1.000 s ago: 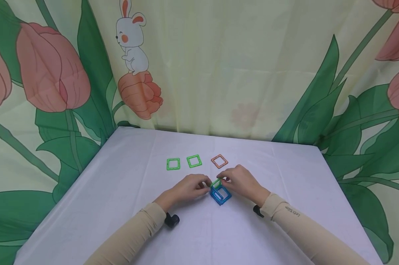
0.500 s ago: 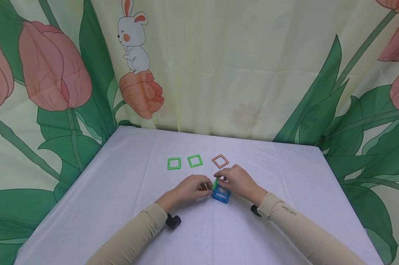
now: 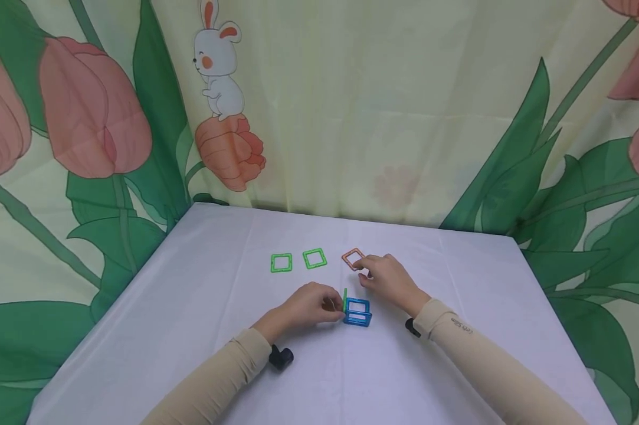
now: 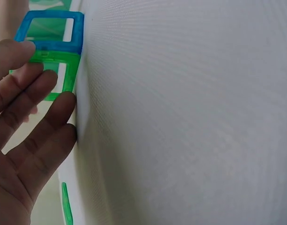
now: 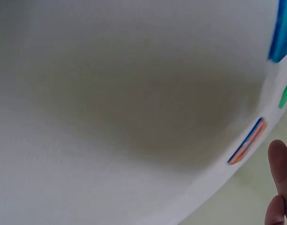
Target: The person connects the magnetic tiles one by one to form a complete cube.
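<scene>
Blue translucent plastic square frames [image 3: 358, 313] adjoin an upright green plastic square [image 4: 71, 72], best steadied by the left hand [image 3: 310, 302], fingers loose against it; the right hand [image 3: 387, 277], fingers apart, should pinch one edge of the flat orange plastic square [image 5: 249, 143] on the counter [image 3: 218, 265].

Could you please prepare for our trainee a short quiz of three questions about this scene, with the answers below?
1. Which frame is nearest to the right grip?
2. True or false: the green frame beside the left grip stands upright.
3. Fill in the number: in the head view, ___ other green frames lie flat on the white cloth.

Key:
1. The orange frame.
2. True.
3. Two.
</scene>
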`<state>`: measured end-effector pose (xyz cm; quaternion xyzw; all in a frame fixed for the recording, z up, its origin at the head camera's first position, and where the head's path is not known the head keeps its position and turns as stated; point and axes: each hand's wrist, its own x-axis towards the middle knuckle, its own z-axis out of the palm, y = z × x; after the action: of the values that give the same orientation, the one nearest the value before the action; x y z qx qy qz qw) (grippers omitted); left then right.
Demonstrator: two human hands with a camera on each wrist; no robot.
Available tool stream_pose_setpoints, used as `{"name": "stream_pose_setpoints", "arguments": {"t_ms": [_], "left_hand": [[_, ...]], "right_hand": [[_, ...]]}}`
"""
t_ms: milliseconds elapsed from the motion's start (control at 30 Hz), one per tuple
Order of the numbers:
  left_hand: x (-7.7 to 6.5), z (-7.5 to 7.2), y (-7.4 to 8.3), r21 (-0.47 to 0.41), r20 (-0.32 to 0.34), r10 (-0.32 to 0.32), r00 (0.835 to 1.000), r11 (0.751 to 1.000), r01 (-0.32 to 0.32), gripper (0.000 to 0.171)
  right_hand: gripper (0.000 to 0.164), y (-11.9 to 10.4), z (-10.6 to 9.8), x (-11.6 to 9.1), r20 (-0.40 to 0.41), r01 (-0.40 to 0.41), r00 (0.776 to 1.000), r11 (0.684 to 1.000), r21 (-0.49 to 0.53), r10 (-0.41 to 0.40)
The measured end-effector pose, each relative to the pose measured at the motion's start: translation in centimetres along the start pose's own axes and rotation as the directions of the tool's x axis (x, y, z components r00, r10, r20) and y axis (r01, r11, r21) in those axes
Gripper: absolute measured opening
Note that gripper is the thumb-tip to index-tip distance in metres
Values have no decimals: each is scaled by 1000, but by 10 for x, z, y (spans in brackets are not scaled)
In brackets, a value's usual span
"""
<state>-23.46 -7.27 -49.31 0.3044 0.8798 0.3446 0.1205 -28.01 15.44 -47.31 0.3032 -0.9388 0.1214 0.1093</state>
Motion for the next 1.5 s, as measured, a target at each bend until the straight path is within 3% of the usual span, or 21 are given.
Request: {"name": "stream_pose_setpoints", "arguments": {"t_ms": [333,667,933,1500], "left_hand": [[0,2,-2,-16,2,-9,1000,1000,9,7],[-1,5,-3,-22,-9,15,1000,1000,-15,8],[0,4,-3,-51,-2,-2,1000,999,2,6],[-2,2,-2,-71,16,-24,1000,997,25,5]], "right_hand": [[30,22,12,21,101,-86,990,991,-107,96],[22,29,17,30,140,-65,986,986,-152,87],[13,35,18,33,142,-59,987,989,-137,79],[9,38,20,34,164,-54,983,987,-150,79]]}}
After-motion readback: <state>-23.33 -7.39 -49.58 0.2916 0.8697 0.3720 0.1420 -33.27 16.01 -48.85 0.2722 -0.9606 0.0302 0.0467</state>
